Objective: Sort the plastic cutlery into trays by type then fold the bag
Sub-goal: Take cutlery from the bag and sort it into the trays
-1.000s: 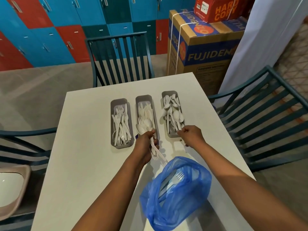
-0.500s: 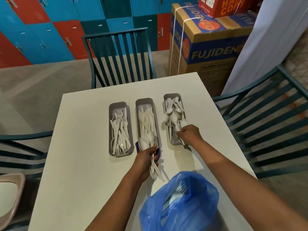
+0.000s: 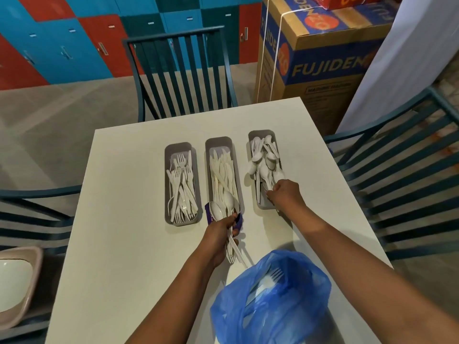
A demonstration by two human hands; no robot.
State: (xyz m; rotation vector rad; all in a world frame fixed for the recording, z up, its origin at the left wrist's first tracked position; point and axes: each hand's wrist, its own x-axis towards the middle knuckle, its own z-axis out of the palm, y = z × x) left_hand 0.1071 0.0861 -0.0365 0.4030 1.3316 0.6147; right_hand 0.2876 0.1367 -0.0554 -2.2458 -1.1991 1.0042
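Plastic cutlery sits sorted across three grey trays lined up side by side near the middle of your white table [image 3: 129,219]. At about 10 o'clock from your left hand, the left tray [image 3: 180,147] holds forks. Directly at 12 o'clock from that hand, the middle tray [image 3: 218,142] holds knives. The right tray [image 3: 260,134], at roughly 1 o'clock, is piled with spoons.

Your left hand [image 3: 218,234] is curled around a bundle of spoons [image 3: 223,207], bowls pointing up toward the near end of the middle tray and handles trailing back toward 5 o'clock. A small purple label or wrapper [image 3: 238,220] pokes out beside your fingers there; what it is stays hard to read from this angle.

Your right hand [image 3: 285,193] is over the near end of the right tray, fingers bent and pinching at the handles of the spoons lying there. It looks closed on at least one handle, though the fingertips are partly hidden.

Closer to you, at 6 o'clock on the table, lies the blue plastic bag [image 3: 270,301], crumpled and open, with a white fork [image 3: 273,275] showing through it.

Dark teal slatted chairs stand at 12 o'clock [image 3: 178,70] and 3 o'clock [image 3: 402,170] around the table. A cardboard box [image 3: 318,58] stands at 1 o'clock beyond it, and coloured lockers [image 3: 74,45] line the wall at 11 o'clock.
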